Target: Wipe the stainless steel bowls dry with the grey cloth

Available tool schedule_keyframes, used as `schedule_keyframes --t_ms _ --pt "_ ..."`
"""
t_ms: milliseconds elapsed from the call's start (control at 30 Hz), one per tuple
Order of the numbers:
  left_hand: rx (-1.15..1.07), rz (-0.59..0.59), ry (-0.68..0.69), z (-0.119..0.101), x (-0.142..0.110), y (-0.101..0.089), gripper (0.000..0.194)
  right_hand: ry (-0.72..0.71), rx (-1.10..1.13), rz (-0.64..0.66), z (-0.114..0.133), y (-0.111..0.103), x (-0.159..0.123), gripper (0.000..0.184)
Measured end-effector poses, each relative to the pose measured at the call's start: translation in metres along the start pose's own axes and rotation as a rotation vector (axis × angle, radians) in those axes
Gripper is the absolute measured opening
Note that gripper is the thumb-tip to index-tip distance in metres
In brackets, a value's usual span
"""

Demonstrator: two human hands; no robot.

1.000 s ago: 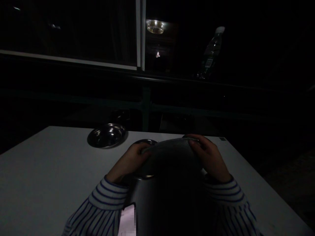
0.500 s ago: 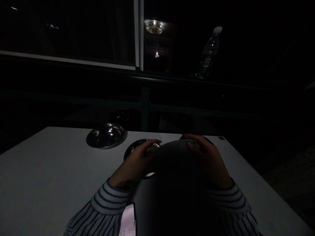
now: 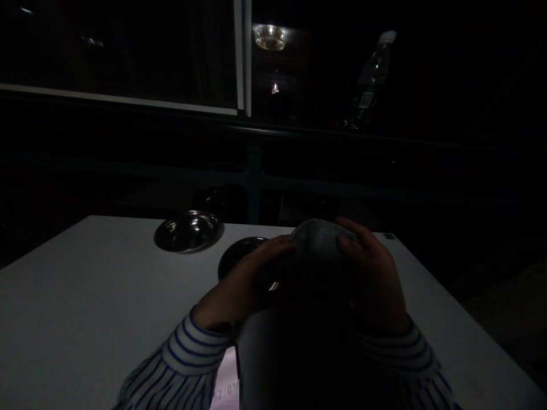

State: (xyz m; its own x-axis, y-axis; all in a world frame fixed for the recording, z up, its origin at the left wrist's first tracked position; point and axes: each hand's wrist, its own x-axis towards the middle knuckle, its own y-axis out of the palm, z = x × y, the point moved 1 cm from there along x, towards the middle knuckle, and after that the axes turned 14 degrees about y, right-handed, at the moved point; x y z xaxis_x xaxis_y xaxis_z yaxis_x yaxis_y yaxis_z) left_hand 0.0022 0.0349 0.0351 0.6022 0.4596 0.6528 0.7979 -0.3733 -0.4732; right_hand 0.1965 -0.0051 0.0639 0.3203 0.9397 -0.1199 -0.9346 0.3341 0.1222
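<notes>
A grey, textured cloth [image 3: 318,239] is held up between my two hands in front of me; its lower part is lost in shadow. My right hand [image 3: 374,267] grips its right side, thumb in front and fingers behind. On the left side, my left hand [image 3: 256,273] is closed on the cloth with its fingertips at the edge. Just behind and left of this hand, a shiny metal bowl [image 3: 237,253] rests on the table, partly covered by the hand. Another metal bowl [image 3: 187,232] sits farther left near the far edge.
The white table [image 3: 106,302] has a lit phone [image 3: 225,378] lying close to me, beside my left sleeve. Beyond the table, a clear plastic bottle [image 3: 372,80] with a white cap stands tilted in view near a dark ledge [image 3: 273,130]. The surroundings are very dark.
The cloth has risen and bunched up into a rounder shape. My left hand has moved right, bringing its fingers against the cloth. The view has shifted slightly.
</notes>
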Motion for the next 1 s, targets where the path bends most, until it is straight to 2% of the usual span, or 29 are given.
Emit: schedule_keyframes --t_ms 100,167,333,500,633,800,900,1000 --pt "-0.013 0.124 -0.017 0.0 0.001 0.003 0.067 0.003 0.044 0.017 -0.003 0.003 0.002 0.042" --pt "-0.018 0.137 -0.054 0.003 0.0 0.006 0.065 -0.014 0.06 0.013 -0.006 0.005 0.004 0.041" --pt "-0.025 0.018 0.02 0.015 -0.005 0.013 0.069 -0.091 0.002 -0.071 -0.008 0.009 0.006 0.039" --pt "0.008 -0.1 0.017 0.018 -0.002 0.014 0.046 -0.061 -0.068 -0.042 -0.01 0.01 0.005 0.042" --pt "-0.031 -0.177 -0.098 0.012 0.003 0.014 0.033 -0.066 -0.098 -0.01 -0.012 0.009 0.006 0.041" --pt "-0.207 -0.322 -0.392 0.01 0.007 0.013 0.018 -0.054 -0.031 0.097 -0.02 0.013 0.013 0.051" --pt "-0.268 -0.412 -0.545 0.015 0.008 0.013 0.019 -0.053 -0.013 0.12 -0.027 0.014 0.02 0.057" --pt "-0.265 -0.531 -0.634 0.019 0.008 0.011 0.028 -0.131 -0.101 0.05 -0.032 0.013 0.024 0.053"
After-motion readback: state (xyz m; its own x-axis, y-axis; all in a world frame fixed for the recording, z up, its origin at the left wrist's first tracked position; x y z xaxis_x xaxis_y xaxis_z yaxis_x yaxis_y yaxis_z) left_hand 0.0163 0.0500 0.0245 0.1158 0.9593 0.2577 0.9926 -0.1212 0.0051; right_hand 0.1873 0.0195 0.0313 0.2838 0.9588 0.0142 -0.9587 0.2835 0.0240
